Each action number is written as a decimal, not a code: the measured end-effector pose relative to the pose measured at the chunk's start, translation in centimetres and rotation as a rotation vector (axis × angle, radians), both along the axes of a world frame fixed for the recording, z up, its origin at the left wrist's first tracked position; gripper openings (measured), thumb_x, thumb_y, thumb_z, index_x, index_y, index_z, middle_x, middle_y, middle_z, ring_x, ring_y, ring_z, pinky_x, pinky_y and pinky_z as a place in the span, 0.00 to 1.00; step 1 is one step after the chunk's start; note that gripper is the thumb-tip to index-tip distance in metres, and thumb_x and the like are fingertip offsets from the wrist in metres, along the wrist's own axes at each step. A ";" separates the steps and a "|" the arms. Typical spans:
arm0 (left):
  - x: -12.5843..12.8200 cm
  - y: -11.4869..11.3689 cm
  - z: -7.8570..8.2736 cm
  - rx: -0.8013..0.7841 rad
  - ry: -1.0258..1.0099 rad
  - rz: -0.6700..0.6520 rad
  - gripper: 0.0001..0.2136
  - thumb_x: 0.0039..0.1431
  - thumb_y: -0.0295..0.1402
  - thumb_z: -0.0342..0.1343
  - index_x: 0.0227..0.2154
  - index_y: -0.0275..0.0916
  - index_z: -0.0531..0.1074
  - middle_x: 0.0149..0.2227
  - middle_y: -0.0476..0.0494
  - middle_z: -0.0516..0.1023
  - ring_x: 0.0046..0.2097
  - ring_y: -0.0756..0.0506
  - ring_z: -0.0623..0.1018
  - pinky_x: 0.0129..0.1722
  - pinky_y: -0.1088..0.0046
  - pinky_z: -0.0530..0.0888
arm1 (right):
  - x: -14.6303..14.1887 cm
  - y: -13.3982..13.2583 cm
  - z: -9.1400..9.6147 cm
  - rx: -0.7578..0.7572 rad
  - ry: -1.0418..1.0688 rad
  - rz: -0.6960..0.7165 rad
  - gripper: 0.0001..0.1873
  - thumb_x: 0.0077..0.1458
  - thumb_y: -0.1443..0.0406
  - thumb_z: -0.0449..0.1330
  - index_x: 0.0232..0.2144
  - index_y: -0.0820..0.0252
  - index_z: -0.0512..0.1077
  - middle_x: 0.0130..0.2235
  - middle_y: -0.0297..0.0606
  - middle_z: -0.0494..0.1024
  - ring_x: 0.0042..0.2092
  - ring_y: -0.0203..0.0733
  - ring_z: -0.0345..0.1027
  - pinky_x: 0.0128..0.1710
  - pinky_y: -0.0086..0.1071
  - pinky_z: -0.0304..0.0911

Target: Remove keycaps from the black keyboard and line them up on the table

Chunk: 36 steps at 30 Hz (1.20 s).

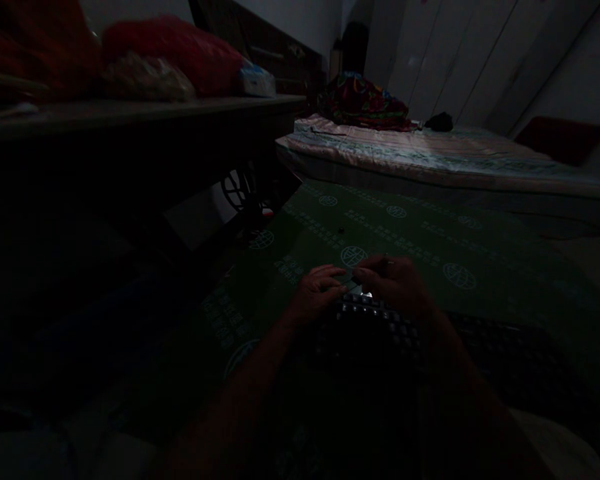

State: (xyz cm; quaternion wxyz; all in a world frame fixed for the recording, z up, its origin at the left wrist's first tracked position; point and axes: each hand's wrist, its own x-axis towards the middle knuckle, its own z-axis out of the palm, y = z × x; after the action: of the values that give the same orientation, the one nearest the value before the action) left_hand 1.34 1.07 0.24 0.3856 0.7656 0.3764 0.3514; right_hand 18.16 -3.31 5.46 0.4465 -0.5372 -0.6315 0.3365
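1. Black rectangular keyboard lies on your dark-green counter, under your wrists.
2. Your left hand: fingers slightly bent; grip unclear.
3. Your right hand: fingers narrow; can't tell on what.
4. Counter print: pale globe logos, character rows illegible.

Head-worn view, looking forward and down, keyboard near
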 end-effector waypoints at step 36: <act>0.1 0.5 -1.6 0.185 0.196 -0.109 0.02 0.45 0.27 0.56 0.20 0.38 0.71 0.39 0.43 0.75 0.49 0.42 0.68 0.50 0.61 0.62 | -0.1 0.8 -1.0 0.117 -0.593 0.097 0.13 0.54 0.60 0.52 0.30 0.60 0.74 0.29 0.41 0.77 0.29 0.39 0.69 0.27 0.28 0.55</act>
State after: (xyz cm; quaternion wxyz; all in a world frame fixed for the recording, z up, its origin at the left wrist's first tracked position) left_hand 1.44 1.57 -1.31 0.2933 0.8479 0.3361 0.2866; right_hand 18.10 -2.53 4.45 0.2564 -0.5546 -0.7775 0.1488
